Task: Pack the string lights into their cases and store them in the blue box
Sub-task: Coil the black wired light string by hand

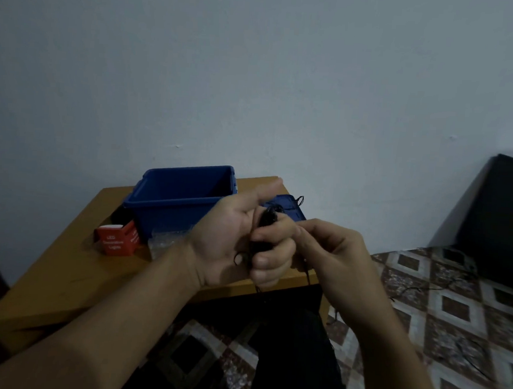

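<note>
My left hand (234,241) is closed around a coiled bundle of black string lights (266,222), held above the near edge of the wooden table (64,272). My right hand (329,253) pinches a strand of the same wire right beside the bundle, and loose wire hangs down below both hands. The open blue box (176,201) stands at the back of the table. An orange LED lights case (117,241) lies to the left of the box, with its flap open.
A blue lid (290,207) lies behind my hands, to the right of the box. Clear plastic wrap (165,241) sits in front of the box. More black wire trails over the patterned floor (452,311) at right. A dark cabinet (500,221) stands at far right.
</note>
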Action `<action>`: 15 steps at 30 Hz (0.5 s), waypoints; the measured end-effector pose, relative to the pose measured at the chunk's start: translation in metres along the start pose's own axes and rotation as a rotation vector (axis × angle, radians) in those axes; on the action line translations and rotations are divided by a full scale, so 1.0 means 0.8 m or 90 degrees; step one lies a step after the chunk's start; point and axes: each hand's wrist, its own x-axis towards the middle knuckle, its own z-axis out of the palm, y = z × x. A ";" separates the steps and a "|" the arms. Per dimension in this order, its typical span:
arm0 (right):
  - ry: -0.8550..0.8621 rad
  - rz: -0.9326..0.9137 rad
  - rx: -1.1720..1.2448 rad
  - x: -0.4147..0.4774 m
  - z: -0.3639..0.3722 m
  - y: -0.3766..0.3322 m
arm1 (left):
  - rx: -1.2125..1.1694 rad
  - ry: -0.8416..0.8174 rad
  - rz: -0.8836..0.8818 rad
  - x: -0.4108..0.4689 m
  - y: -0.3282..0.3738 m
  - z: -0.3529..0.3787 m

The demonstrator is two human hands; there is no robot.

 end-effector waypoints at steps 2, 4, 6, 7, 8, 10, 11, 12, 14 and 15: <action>-0.015 0.026 -0.021 -0.001 -0.001 0.000 | -0.040 -0.006 0.031 0.000 0.003 0.001; -0.023 0.049 -0.026 -0.001 0.000 0.001 | -0.076 -0.015 0.055 -0.001 0.006 0.002; -0.026 0.049 -0.022 0.000 0.003 0.001 | -0.112 -0.034 0.076 -0.001 0.007 0.002; -0.033 0.048 -0.025 0.000 0.003 0.000 | -0.125 -0.032 0.088 0.000 0.006 0.002; -0.048 0.051 -0.042 0.000 0.003 0.000 | -0.135 -0.023 0.101 0.000 0.004 0.003; -0.091 0.080 -0.092 -0.001 0.003 -0.001 | -0.140 0.007 0.131 0.002 0.003 0.006; -0.108 0.100 -0.109 -0.002 0.004 -0.003 | -0.135 0.033 0.145 0.002 0.003 0.009; -0.112 0.113 -0.113 -0.002 0.005 -0.003 | -0.128 0.061 0.157 0.003 0.003 0.012; -0.098 0.120 -0.104 -0.003 0.007 -0.004 | -0.112 0.116 0.177 0.005 0.006 0.017; -0.092 0.120 -0.102 -0.002 0.007 -0.004 | -0.105 0.140 0.185 0.006 0.007 0.018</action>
